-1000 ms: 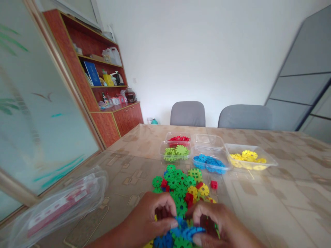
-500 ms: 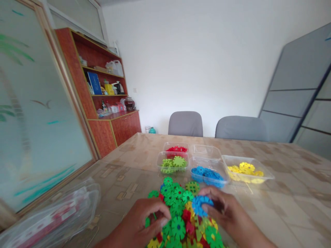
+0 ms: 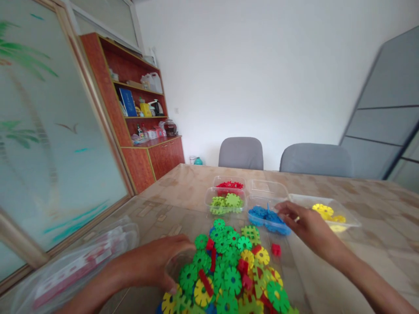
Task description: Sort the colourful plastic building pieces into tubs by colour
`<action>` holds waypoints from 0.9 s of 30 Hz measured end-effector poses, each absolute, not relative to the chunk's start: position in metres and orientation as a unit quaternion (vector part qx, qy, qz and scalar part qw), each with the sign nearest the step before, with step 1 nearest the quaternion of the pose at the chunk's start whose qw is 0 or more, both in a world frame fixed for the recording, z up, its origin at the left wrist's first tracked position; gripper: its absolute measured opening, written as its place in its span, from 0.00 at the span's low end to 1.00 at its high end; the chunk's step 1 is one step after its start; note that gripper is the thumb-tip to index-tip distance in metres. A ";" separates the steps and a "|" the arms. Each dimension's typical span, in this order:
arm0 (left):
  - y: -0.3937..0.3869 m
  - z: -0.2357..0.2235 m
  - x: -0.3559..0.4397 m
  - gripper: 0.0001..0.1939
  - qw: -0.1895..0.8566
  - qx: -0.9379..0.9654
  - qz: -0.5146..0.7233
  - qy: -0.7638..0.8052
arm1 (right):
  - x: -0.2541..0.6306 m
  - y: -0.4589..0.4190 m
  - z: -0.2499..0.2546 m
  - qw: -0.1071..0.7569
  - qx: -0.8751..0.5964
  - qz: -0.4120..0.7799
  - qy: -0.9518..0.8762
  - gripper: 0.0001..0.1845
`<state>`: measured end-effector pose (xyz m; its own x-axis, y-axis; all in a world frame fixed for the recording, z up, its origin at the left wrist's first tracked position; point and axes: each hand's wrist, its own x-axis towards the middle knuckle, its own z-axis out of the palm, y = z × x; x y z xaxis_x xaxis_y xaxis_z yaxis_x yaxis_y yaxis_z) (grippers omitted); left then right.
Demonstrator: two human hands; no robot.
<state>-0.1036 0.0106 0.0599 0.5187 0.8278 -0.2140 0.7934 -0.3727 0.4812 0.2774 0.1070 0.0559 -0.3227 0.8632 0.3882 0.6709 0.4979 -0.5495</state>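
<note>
Four tubs (image 3: 351,219) hold colour-sorted pieces, a large pile (image 3: 231,254) lies mixed, left hand (image 3: 157,261) open, right hand (image 3: 304,220) unclear.

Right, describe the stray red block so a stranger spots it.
On the patterned table, find the colourful heap of plastic pieces. Just right of it, in front of the tub of blue discs, sits a small red block. Unlike the heap's red pieces, it lies alone.

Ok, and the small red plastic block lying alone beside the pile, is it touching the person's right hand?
Apart. The head view shows it plainly: the patterned tabletop is visible between the red block and the right hand.
</note>
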 end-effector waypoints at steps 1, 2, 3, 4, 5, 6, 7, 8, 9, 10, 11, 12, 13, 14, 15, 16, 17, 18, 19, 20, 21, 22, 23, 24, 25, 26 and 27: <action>0.010 0.060 -0.104 0.39 0.269 0.824 0.022 0.498 | 0.281 0.093 0.053 0.296 -0.466 0.155 -0.820 0.14; 0.009 0.059 -0.102 0.40 0.262 0.821 0.016 0.507 | 0.284 0.079 0.048 0.260 -0.459 0.164 -0.834 0.14; 0.009 0.058 -0.099 0.42 0.256 0.819 0.010 0.513 | 0.287 0.066 0.043 0.230 -0.461 0.168 -0.840 0.16; 0.009 0.057 -0.095 0.42 0.251 0.820 0.007 0.514 | 0.289 0.053 0.036 0.209 -0.465 0.173 -0.843 0.17; 0.009 0.057 -0.091 0.41 0.249 0.823 0.005 0.510 | 0.291 0.042 0.029 0.200 -0.465 0.178 -0.844 0.20; 0.009 0.056 -0.086 0.39 0.250 0.827 0.006 0.504 | 0.291 0.033 0.023 0.193 -0.456 0.188 -0.848 0.23; 0.009 0.055 -0.081 0.37 0.253 0.829 0.009 0.499 | 0.290 0.027 0.018 0.188 -0.441 0.199 -0.855 0.25; 0.008 0.055 -0.077 0.35 0.259 0.830 0.013 0.494 | 0.287 0.022 0.014 0.186 -0.423 0.211 -0.862 0.27; 0.008 0.055 -0.073 0.33 0.268 0.831 0.019 0.487 | 0.282 0.019 0.012 0.182 -0.404 0.222 -0.869 0.28; 0.008 0.056 -0.071 0.32 0.278 0.832 0.025 0.478 | 0.276 0.018 0.012 0.177 -0.387 0.232 -0.875 0.28; 0.007 0.057 -0.070 0.30 0.292 0.834 0.032 0.467 | 0.270 0.019 0.013 0.171 -0.373 0.242 -0.879 0.28; 0.007 0.059 -0.070 0.29 0.305 0.836 0.038 0.455 | 0.263 0.021 0.015 0.163 -0.363 0.251 -0.883 0.27; 0.006 0.062 -0.072 0.28 0.312 0.838 0.044 0.446 | 0.258 0.023 0.019 0.156 -0.356 0.259 -0.884 0.25; 0.005 0.065 -0.074 0.26 0.310 0.839 0.048 0.445 | 0.254 0.025 0.022 0.151 -0.353 0.263 -0.885 0.24; 0.003 0.068 -0.078 0.24 0.300 0.837 0.048 0.455 | 0.251 0.027 0.025 0.149 -0.354 0.263 -0.885 0.23; 0.002 0.071 -0.082 0.22 0.284 0.832 0.040 0.474 | 0.250 0.029 0.028 0.147 -0.357 0.259 -0.885 0.22; 0.000 0.073 -0.086 0.20 0.264 0.826 0.024 0.497 | 0.251 0.030 0.030 0.146 -0.362 0.253 -0.885 0.21; -0.002 0.074 -0.089 0.19 0.243 0.818 0.000 0.521 | 0.252 0.029 0.032 0.143 -0.368 0.246 -0.886 0.19; -0.004 0.075 -0.091 0.19 0.227 0.810 -0.028 0.540 | 0.254 0.028 0.032 0.136 -0.372 0.239 -0.886 0.18; -0.007 0.073 -0.092 0.21 0.216 0.803 -0.059 0.552 | 0.256 0.025 0.032 0.128 -0.375 0.233 -0.888 0.16; -0.009 0.071 -0.091 0.23 0.208 0.799 -0.088 0.558 | 0.258 0.021 0.031 0.119 -0.379 0.225 -0.890 0.16; -0.010 0.069 -0.089 0.25 0.201 0.798 -0.111 0.557 | 0.259 0.017 0.030 0.111 -0.382 0.217 -0.891 0.18; -0.012 0.065 -0.086 0.27 0.194 0.800 -0.126 0.553 | 0.259 0.012 0.028 0.103 -0.384 0.211 -0.893 0.21; -0.013 0.062 -0.082 0.29 0.187 0.803 -0.132 0.550 | 0.258 0.008 0.027 0.096 -0.386 0.207 -0.894 0.24; -0.013 0.060 -0.079 0.30 0.183 0.807 -0.130 0.547 | 0.256 0.005 0.025 0.089 -0.390 0.207 -0.893 0.27; -0.014 0.058 -0.076 0.30 0.186 0.810 -0.121 0.543 | 0.254 0.002 0.023 0.086 -0.394 0.210 -0.891 0.30; -0.013 0.057 -0.074 0.29 0.197 0.813 -0.108 0.537 | 0.251 0.002 0.021 0.086 -0.396 0.215 -0.888 0.32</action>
